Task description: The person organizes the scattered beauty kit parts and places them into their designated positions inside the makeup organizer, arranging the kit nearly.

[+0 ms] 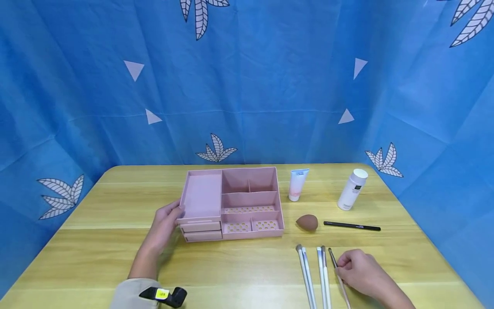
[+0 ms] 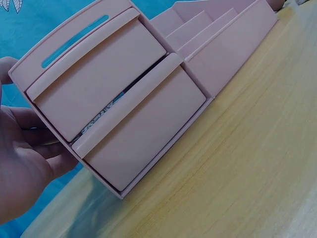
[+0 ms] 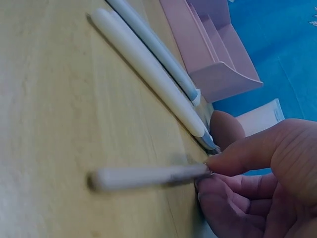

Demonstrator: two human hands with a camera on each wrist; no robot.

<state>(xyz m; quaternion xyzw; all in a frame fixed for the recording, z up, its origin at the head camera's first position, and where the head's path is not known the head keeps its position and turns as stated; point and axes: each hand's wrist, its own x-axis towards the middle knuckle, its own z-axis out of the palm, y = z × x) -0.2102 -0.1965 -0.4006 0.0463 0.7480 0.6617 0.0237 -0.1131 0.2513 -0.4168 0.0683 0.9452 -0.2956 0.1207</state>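
Observation:
A pink makeup organizer (image 1: 200,193) with open compartments and two closed drawers (image 2: 143,129) stands on the table. My left hand (image 1: 164,225) holds its left side, with the thumb at the top edge and the fingers (image 2: 42,144) along the outer wall. In my right hand (image 1: 360,272), thumb and index finger pinch a thin makeup brush (image 1: 340,281); its pale handle (image 3: 143,177) points toward the wrist camera. Left of that brush lie several makeup brushes with white and silver handles (image 1: 326,283).
Right of the organizer are a brown makeup sponge (image 1: 307,222), a black pencil (image 1: 352,225), a pink-and-blue tube (image 1: 297,185) and a white bottle (image 1: 352,191). A blue patterned curtain (image 1: 247,86) hangs behind the wooden table (image 1: 96,240).

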